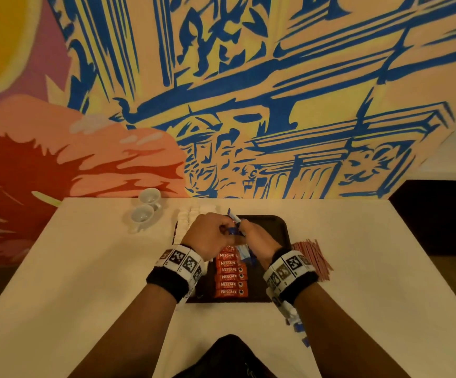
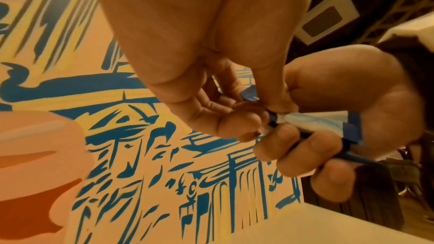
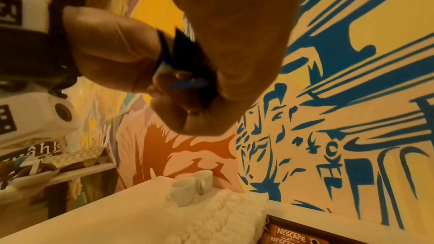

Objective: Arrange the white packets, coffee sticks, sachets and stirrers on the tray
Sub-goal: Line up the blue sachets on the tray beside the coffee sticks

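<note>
Both hands meet above the black tray (image 1: 275,227) and together hold a small bunch of blue-and-white sachets (image 1: 234,220). My left hand (image 1: 225,230) pinches one end of the sachets (image 2: 324,122); my right hand (image 1: 245,229) curls its fingers (image 2: 295,155) round the other end. In the right wrist view the sachets (image 3: 178,66) are dark between both hands. Red coffee sticks (image 1: 229,276) lie in a neat column on the tray, with more sachets (image 1: 244,253) beside them. White packets (image 1: 186,219) fill the tray's left side. Pink stirrers (image 1: 312,257) lie on the table right of the tray.
Two white cups (image 1: 145,208) stand on the white table (image 1: 85,268) behind and left of the tray, near the painted wall. A few blue sachets (image 1: 300,330) lie on the table under my right forearm.
</note>
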The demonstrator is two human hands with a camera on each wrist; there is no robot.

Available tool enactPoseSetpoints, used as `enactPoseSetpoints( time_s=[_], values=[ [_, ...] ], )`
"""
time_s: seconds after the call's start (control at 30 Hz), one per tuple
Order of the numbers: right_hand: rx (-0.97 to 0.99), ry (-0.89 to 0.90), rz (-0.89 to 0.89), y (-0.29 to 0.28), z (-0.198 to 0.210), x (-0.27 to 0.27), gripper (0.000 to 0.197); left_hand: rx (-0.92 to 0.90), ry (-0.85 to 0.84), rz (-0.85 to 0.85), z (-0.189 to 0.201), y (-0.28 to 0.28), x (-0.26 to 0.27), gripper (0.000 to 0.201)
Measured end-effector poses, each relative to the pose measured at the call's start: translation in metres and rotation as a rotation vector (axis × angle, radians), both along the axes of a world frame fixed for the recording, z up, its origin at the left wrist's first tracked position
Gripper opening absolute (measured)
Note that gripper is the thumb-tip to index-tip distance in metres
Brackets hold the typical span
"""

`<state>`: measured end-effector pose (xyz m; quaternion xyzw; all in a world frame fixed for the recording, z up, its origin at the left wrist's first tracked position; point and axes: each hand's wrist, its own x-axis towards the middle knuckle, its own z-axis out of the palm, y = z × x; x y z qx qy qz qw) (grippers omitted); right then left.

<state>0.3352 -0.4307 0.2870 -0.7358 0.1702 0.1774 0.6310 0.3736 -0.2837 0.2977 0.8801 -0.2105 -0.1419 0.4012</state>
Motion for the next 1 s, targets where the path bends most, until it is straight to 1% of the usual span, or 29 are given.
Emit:
enactPoseSetpoints(
  time_s=[0.07,0.1,0.13,0.2,0.3,0.37,0.43,0.47,0.53,0.6,0.67,0.73,0.8,0.87,0.93,1.0],
  values=[
    [-0.110,-0.056,0.025,0.004,0.005,0.002,0.039,-0.027,-0.007,-0.019,0.002,0.001,0.002,0.015],
    [-0.120,-0.068,-0.002,0.004,0.006,0.003,0.038,-0.067,0.024,-0.028,0.003,0.002,0.002,0.013],
    [-0.102,-0.065,-0.049,0.004,0.006,0.004,0.038,-0.118,0.066,-0.035,0.004,0.004,0.003,0.011],
    [0.010,-0.032,-0.161,0.001,0.004,0.004,0.037,-0.235,0.148,-0.035,0.007,0.009,0.003,0.009],
    [0.141,-0.016,-0.283,-0.001,0.002,0.004,0.040,-0.437,0.221,-0.018,0.014,0.020,0.004,0.014],
    [0.166,-0.037,-0.327,-0.004,0.004,0.003,0.049,-0.535,0.260,-0.008,0.018,0.029,0.007,0.017],
    [0.215,-0.082,-0.320,-0.007,0.008,0.001,0.060,-0.604,0.300,-0.006,0.019,0.037,0.010,0.017],
    [0.247,-0.103,-0.309,-0.007,0.011,0.000,0.061,-0.623,0.309,-0.008,0.018,0.040,0.011,0.018],
    [0.290,-0.137,-0.290,-0.003,0.018,-0.002,0.056,-0.639,0.326,-0.014,0.018,0.045,0.014,0.024],
    [0.301,-0.182,-0.264,0.001,0.025,-0.004,0.039,-0.643,0.345,-0.010,0.019,0.047,0.017,0.032],
    [0.283,-0.229,-0.238,0.000,0.028,-0.005,0.023,-0.633,0.354,-0.011,0.020,0.048,0.018,0.028],
    [0.231,-0.279,-0.227,-0.004,0.029,-0.005,0.016,-0.592,0.336,-0.003,0.020,0.049,0.019,0.018],
    [0.147,-0.309,-0.249,-0.008,0.029,-0.005,0.011,-0.562,0.287,0.025,0.019,0.048,0.019,0.012],
    [0.119,-0.310,-0.301,-0.009,0.027,-0.004,0.018,-0.566,0.222,0.073,0.018,0.045,0.017,0.009],
    [0.164,-0.250,-0.354,-0.010,0.026,-0.006,0.032,-0.587,0.135,0.106,0.018,0.042,0.013,0.012],
    [0.214,-0.197,-0.347,-0.011,0.026,-0.008,0.040,-0.564,0.012,0.073,0.017,0.042,0.012,0.016]
  ],
)
